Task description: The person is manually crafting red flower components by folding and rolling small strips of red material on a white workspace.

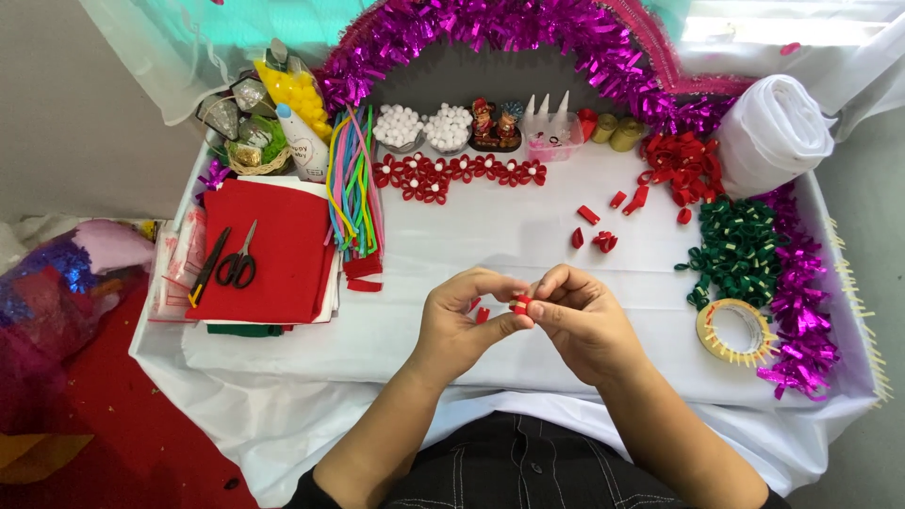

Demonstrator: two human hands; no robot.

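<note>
Both hands meet over the front middle of the white-covered table (528, 236). My left hand (462, 320) and my right hand (575, 316) pinch a small red felt loop piece (520, 304) between their fingertips. Another small red piece (482, 315) shows just under my left fingers. Loose red felt loops (603, 241) lie on the cloth beyond the hands. A row of finished red felt flowers with white pom-pom centres (452, 172) runs along the back.
Red felt sheets (273, 247) with scissors (239, 262) and a cutter lie left, beside coloured pipe cleaners (351, 184). A pile of red loops (681, 165), green loops (740, 240), a tape roll (733, 331) and purple tinsel (801, 311) sit right. Pom-pom bowls (424, 127) stand at the back.
</note>
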